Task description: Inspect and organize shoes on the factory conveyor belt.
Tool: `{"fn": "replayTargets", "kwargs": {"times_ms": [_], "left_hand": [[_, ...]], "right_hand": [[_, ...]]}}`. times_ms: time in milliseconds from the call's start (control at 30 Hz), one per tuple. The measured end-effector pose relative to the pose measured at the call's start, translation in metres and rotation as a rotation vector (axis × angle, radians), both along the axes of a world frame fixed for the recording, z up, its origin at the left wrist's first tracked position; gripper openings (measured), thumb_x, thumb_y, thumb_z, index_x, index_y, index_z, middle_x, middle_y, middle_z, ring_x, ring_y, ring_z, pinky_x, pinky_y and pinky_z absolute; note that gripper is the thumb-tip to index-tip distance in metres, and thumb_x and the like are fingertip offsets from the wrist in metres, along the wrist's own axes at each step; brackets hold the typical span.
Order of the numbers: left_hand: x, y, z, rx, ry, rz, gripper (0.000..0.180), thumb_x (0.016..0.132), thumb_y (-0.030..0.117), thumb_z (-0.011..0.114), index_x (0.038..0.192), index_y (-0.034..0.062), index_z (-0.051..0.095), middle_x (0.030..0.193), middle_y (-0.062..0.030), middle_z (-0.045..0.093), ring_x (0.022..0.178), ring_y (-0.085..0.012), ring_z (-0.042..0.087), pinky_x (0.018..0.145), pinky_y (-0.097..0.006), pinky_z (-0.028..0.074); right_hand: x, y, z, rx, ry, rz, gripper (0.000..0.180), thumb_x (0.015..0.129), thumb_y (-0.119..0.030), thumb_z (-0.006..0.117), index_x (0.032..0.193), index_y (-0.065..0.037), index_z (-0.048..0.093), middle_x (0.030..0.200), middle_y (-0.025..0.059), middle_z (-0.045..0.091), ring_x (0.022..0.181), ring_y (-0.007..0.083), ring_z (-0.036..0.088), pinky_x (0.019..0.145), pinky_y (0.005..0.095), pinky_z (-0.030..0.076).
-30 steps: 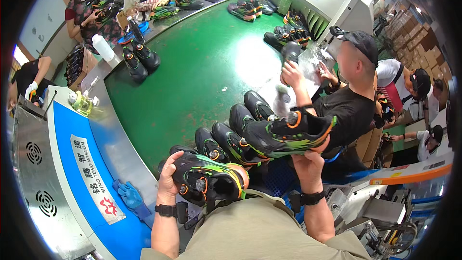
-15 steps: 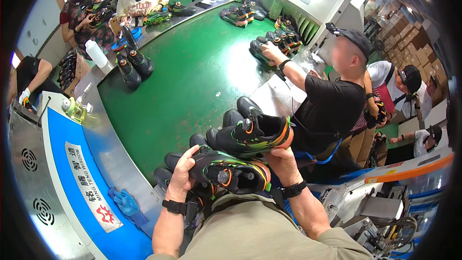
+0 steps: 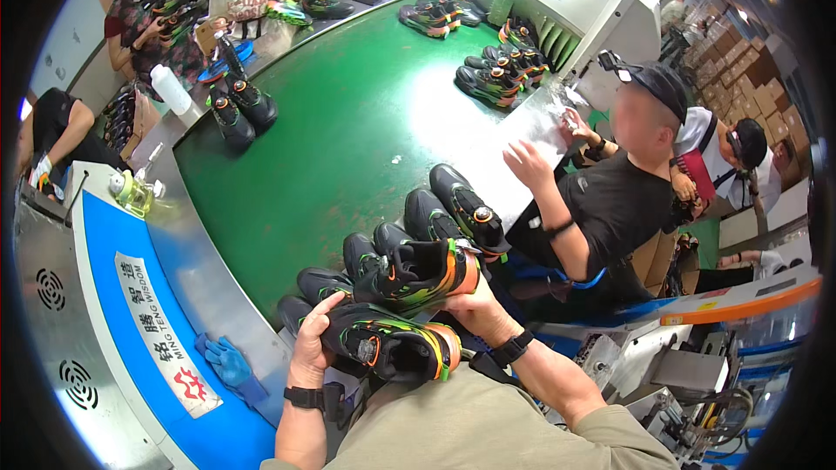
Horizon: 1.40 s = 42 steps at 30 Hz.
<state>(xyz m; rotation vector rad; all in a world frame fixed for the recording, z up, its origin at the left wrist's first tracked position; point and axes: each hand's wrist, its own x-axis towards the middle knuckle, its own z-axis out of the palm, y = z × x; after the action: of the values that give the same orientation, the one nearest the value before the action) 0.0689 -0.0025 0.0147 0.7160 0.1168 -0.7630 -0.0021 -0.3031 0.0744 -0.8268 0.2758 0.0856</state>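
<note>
My left hand (image 3: 312,338) is closed on a black sneaker (image 3: 370,337) with green and orange trim, held low in front of my body. My right hand (image 3: 484,312) grips the heel end of a second sneaker (image 3: 416,277) of the same kind, just beyond the first; its toe points left. Most of the right fingers are hidden under that shoe. Close past both hands, a row of more black sneakers (image 3: 427,213) stands along the near edge of the green belt surface (image 3: 305,165), partly covered by the held pair.
A co-worker in black (image 3: 610,209) stands at the right beside a pale work surface (image 3: 529,135). Several sneakers (image 3: 492,83) sit farther back on the green surface. At the left are a pair of sneakers (image 3: 248,113), a white bottle (image 3: 174,91) and a blue glove (image 3: 228,364).
The sneaker in my right hand has moved left and closer to me, uncovering shoes in the row. My left hand's shoe has shifted slightly down-left. The co-worker's hand has left the far shoes.
</note>
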Motion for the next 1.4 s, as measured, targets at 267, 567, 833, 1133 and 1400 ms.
{"fn": "replayTargets", "kwargs": {"times_ms": [267,567,833,1133,1400], "left_hand": [[-0.007,0.016,0.003,0.037,-0.018,0.072,0.07,0.086,0.027,0.074,0.14,-0.0069,0.047,0.132,-0.0248,0.06,0.116,-0.0326,0.064,0.103,-0.042,0.052],[-0.013,0.026,0.0,0.076,0.003,0.132,0.059,0.087,0.024,0.072,0.135,-0.0054,0.052,0.126,-0.0192,0.065,0.112,-0.028,0.066,0.101,-0.04,0.053],[0.004,0.037,0.014,0.092,-0.065,0.119,0.051,0.088,0.019,0.067,0.132,-0.0042,0.054,0.119,-0.0178,0.067,0.105,-0.0253,0.069,0.091,-0.037,0.058],[0.024,0.026,0.028,0.163,-0.119,0.147,0.04,0.091,0.01,0.061,0.128,-0.0041,0.056,0.116,-0.0161,0.068,0.099,-0.0221,0.069,0.087,-0.036,0.059],[0.067,-0.011,0.036,0.259,-0.168,0.075,0.037,0.089,0.005,0.059,0.124,-0.0037,0.059,0.109,-0.0132,0.069,0.093,-0.0197,0.07,0.085,-0.033,0.059]], "right_hand": [[0.002,0.004,-0.018,-0.008,0.02,0.009,0.095,0.056,0.002,0.081,0.141,-0.002,0.038,0.128,0.0107,0.055,0.121,0.0239,0.055,0.106,0.0394,0.045],[0.004,0.007,-0.019,-0.028,0.018,-0.061,0.095,0.059,0.007,0.073,0.146,-0.002,0.036,0.132,0.0115,0.054,0.121,0.0264,0.056,0.104,0.0383,0.048],[-0.001,-0.03,-0.018,-0.087,-0.016,-0.222,0.07,0.064,0.011,0.06,0.131,-0.004,0.046,0.116,0.0087,0.061,0.11,0.0236,0.062,0.092,0.0342,0.054],[-0.017,-0.061,-0.022,-0.115,-0.034,-0.321,0.055,0.069,0.015,0.056,0.122,-0.003,0.055,0.111,0.0049,0.065,0.102,0.0171,0.065,0.086,0.0262,0.053],[-0.025,-0.09,-0.032,-0.128,-0.028,-0.448,0.052,0.07,0.01,0.059,0.121,0.001,0.059,0.115,0.009,0.067,0.109,0.0221,0.065,0.097,0.0318,0.052]]}}
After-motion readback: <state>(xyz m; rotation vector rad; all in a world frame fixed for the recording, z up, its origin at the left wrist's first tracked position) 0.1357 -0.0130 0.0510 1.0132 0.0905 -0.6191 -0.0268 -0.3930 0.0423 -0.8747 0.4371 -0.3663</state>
